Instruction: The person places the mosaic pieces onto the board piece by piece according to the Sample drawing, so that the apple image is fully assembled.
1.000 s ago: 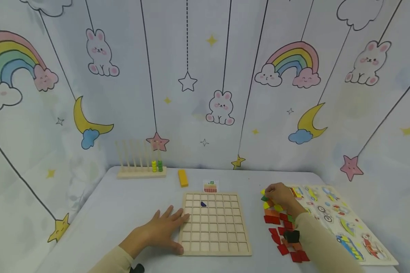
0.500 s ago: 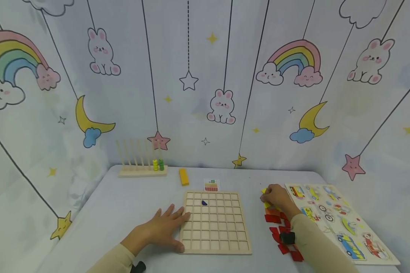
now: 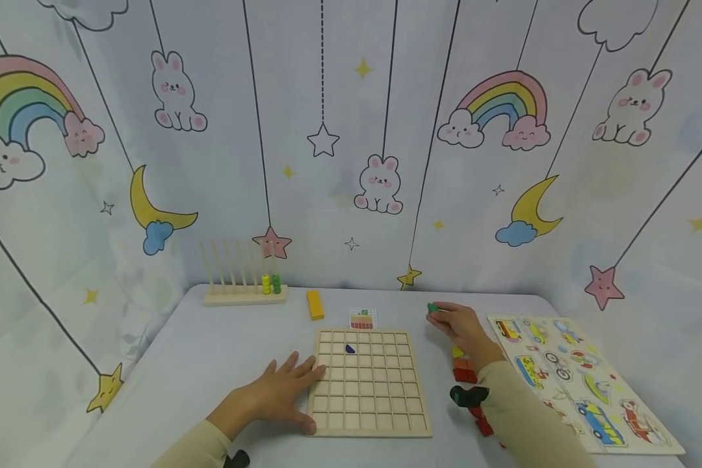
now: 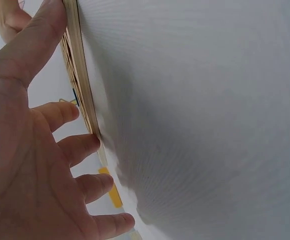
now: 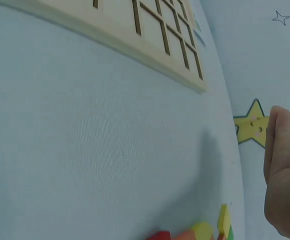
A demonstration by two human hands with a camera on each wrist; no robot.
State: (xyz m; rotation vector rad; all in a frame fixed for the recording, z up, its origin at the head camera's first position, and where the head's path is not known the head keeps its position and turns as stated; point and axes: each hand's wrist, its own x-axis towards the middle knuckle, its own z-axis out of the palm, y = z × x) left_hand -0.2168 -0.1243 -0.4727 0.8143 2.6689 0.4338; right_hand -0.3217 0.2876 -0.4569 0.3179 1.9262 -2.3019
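The right hand (image 3: 462, 328) is raised a little above the table (image 3: 210, 351), between the grid board (image 3: 367, 382) and the picture puzzle (image 3: 585, 383), and pinches a small green piece (image 3: 433, 307) at its fingertips. The piece sits just beyond the board's far right corner, clear of the surface. The left hand (image 3: 277, 393) lies flat beside the board's left edge, fingers spread and straight, thumb along the near corner; the left wrist view shows the fingertips against the wooden rim (image 4: 80, 90).

The step in hand looks like carrying the green piece to a cell of the grid. To do it well, the person likely needs to keep the left hand pressing so the board does not slide, bring the piece low over the chosen cell, square it with the cell walls, and let it go only once it rests inside. One dark blue piece (image 3: 348, 349) already lies in a cell near the far left. The small pattern card (image 3: 361, 318) behind the board may serve as a guide. Red and yellow pieces (image 3: 463, 370) lie under the right forearm, so the sleeve could scatter them.
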